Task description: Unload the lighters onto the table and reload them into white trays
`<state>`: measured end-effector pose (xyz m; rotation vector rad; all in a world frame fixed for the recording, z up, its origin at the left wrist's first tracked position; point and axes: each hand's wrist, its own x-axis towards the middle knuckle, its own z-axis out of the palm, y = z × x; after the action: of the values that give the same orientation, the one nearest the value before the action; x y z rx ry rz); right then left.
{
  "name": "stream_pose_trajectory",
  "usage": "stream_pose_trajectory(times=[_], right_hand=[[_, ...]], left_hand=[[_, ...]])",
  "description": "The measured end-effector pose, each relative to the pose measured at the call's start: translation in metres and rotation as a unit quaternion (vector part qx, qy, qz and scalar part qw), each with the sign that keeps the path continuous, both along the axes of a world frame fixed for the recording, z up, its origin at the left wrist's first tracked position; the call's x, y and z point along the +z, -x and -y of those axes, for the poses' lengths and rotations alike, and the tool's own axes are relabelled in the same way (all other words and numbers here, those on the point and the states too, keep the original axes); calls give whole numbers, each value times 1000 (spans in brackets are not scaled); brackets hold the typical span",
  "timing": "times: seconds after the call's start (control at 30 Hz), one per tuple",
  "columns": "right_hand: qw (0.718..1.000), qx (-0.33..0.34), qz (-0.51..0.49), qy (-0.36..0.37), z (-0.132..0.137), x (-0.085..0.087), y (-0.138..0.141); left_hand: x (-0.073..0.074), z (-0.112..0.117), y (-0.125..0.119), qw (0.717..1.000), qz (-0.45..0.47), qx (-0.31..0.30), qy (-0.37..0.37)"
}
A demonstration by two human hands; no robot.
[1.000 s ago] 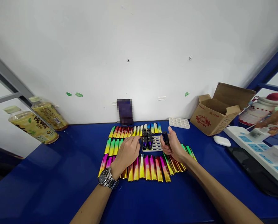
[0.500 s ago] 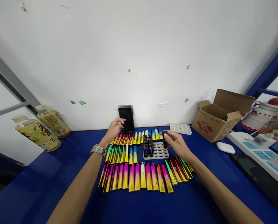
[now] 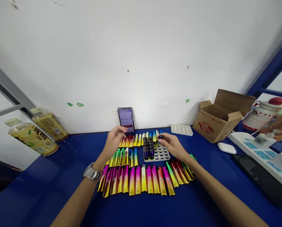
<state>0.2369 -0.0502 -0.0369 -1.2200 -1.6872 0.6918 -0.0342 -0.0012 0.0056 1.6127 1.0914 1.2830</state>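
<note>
My right hand (image 3: 173, 144) pinches a cigarette lighter (image 3: 158, 141) with a dark top and yellowish body, tilted above the right part of a white holed tray (image 3: 165, 157). Several lighters (image 3: 146, 148) stand upright in the tray's two left columns, dark tops up. My left hand (image 3: 112, 143) hovers over the left end of the lighter rows, fingers loosely bent and apart, holding nothing. Just behind it a phone (image 3: 126, 117) leans on the wall, its screen lit with a timer. Metallic lighters (image 3: 138, 180) in pink, red, green, blue and yellow lie in rows around the tray.
A second white tray (image 3: 182, 129) lies by the wall. An open cardboard box (image 3: 206, 126) stands at the right, near a white case (image 3: 226, 148), a power strip (image 3: 256, 151) and a black device (image 3: 254, 178). Two drink bottles (image 3: 34, 138) are at the left.
The phone screen went from dark to lit with running digits. My left hand drew back from it towards me. My right hand moved left over the tray, tilting the lighter.
</note>
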Motion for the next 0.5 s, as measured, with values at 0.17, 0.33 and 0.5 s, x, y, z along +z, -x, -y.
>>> stream_pose_trajectory(times=[0.17, 0.33, 0.5], right_hand=[[999, 10, 30, -16, -5, -4, 0], [991, 17, 124, -51, -10, -2, 8], [985, 2, 165, -48, -12, -3, 14]], left_hand=[[-27, 22, -4, 993, -106, 1, -44], [-33, 26, -3, 979, -192, 12, -71], [-35, 27, -4, 965, -238, 8, -107]])
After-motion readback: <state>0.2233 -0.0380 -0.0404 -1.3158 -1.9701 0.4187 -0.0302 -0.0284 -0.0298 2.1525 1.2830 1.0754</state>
